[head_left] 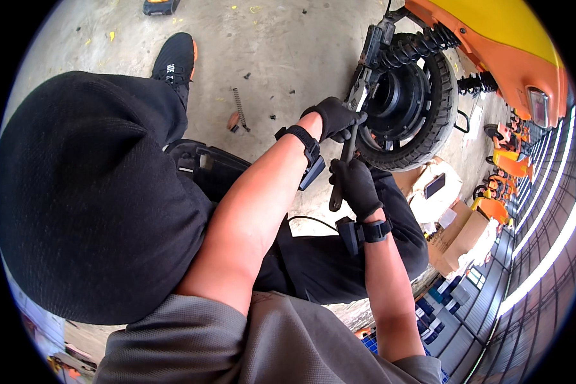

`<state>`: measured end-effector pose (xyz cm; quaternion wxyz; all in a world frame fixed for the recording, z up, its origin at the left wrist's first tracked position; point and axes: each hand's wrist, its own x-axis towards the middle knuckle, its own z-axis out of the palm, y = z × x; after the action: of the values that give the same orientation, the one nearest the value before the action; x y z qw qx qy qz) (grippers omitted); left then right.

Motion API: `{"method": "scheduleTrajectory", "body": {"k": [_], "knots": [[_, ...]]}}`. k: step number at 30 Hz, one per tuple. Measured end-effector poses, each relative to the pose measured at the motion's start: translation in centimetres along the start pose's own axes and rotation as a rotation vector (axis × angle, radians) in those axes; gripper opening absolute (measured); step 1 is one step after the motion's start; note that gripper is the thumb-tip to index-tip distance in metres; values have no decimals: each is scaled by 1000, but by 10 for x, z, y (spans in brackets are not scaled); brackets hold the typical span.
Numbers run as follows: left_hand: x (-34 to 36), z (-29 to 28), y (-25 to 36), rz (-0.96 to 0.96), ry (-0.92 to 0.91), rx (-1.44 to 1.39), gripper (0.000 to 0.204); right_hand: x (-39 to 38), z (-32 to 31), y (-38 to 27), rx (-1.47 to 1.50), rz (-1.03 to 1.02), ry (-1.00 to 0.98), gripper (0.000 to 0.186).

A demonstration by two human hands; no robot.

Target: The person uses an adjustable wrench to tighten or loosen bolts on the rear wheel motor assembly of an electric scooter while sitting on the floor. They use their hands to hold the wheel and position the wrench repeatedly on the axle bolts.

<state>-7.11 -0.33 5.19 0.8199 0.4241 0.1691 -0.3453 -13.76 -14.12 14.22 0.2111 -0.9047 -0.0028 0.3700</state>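
My right hand (357,189), in a black glove, is wrapped round the handle of an adjustable wrench (350,146). The handle's holed end sticks out below that fist. Further up, my left hand (336,120), gloved as well, curls its fingers against the wrench near its head. The silvery jaws (358,94) lie at the near side of the scooter's wheel (443,112), by the dark frame arm (372,54). What the jaws grip, if anything, is too hard to make out. A black coil-spring shock absorber (422,48) runs above the hub (390,102).
An orange and yellow body panel (493,38) overhangs the wheel. On the concrete floor lie a loose spring (239,107) and several small bolts. A phone (434,185) rests on cardboard (457,240) at the right. More orange scooters (511,163) stand beyond.
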Motion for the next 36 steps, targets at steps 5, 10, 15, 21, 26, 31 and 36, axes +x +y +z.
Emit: {"method": "scheduleTrajectory", "body": {"k": [5, 10, 15, 21, 26, 31, 36], "knots": [[3, 5, -2, 24, 24, -85, 32, -1, -10, -3, 83, 146, 26, 33], [7, 14, -2, 0, 78, -87, 29, 8, -6, 17, 7, 110, 91, 40], [22, 11, -13, 12, 131, 90, 30, 28, 12, 53, -395, -178, 53, 23], [42, 11, -46, 96, 439, 459, 35, 91, 53, 97, -568, -130, -132, 18], [40, 8, -55, 61, 442, 560, 42, 170, 95, 158, -222, -114, 66, 23], [43, 0, -49, 115, 426, 488, 47, 199, 117, 194, -90, -201, 144, 27], [47, 5, -46, 160, 423, 537, 49, 174, 149, 202, -193, -107, 3, 32]]}}
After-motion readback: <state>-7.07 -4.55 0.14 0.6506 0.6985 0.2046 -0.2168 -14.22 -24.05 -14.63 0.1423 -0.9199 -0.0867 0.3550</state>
